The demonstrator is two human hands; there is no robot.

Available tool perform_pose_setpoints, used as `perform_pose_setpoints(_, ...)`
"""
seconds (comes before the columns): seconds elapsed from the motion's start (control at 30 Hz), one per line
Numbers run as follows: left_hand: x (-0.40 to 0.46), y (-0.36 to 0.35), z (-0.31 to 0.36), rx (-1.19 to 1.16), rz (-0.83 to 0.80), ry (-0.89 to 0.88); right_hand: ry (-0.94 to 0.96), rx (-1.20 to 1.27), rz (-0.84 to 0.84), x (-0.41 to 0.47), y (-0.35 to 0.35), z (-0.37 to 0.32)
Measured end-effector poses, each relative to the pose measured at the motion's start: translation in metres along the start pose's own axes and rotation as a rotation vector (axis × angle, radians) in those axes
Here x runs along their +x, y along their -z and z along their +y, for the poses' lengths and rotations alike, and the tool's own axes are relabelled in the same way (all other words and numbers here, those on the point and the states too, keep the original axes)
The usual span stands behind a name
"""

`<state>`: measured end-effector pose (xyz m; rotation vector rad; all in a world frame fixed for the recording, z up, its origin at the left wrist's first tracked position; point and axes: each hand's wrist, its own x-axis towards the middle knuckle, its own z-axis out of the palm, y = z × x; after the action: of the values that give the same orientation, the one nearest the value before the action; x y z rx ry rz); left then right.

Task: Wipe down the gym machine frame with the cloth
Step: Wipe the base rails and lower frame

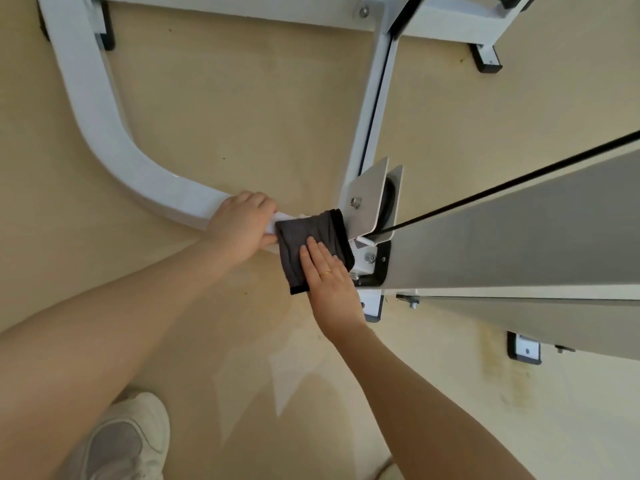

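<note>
Two plates [372, 188] and a black cable [519, 180] crowd the cloth [308, 237].

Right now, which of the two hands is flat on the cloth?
The right hand, wearing a ring, presses straight fingers on the dark cloth; the left hand instead curls round the white frame tube.
</note>
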<state>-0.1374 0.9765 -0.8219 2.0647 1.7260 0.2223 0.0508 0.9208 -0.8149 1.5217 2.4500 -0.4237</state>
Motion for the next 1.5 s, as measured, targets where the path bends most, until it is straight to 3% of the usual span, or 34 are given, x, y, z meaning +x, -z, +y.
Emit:
perform_pose_setpoints(0.23,0.001,-0.001,0.004,0.038,-0.064,0.036,-0.123,-0.056,0.029,-0.036,-0.003,0.027)
perform_pose_setpoints(0.43,-0.004,-0.001,0.011,0.002,-0.065,0.056,-0.032,-0.017,0.05,-0.014,-0.008,-0.004)
perform_pose_setpoints(0.7,-0.006,0.002,0.007,0.058,-0.103,0.024,-0.101,-0.141,0.01,-0.045,0.005,0.048)
perform_pose_setpoints(0.9,-0.004,0.007,0.011,0.174,-0.15,0.004,-0.207,0.031,0.052,-0.02,0.001,0.005)
perform_pose_setpoints(1.07,-0.005,0.003,0.009,0.133,-0.132,0.025,-0.038,-0.031,-0.028,-0.019,-0.002,0.002)
perform_pose_setpoints(1.2,-0.011,0.009,-0.009,0.082,-0.092,-0.016,-0.165,0.027,0.006,-0.019,0.0,-0.003)
perform_pose_setpoints(1.5,-0.038,0.049,-0.095,0.101,-0.019,0.227,-0.045,0.138,-0.046,0.073,0.012,-0.097)
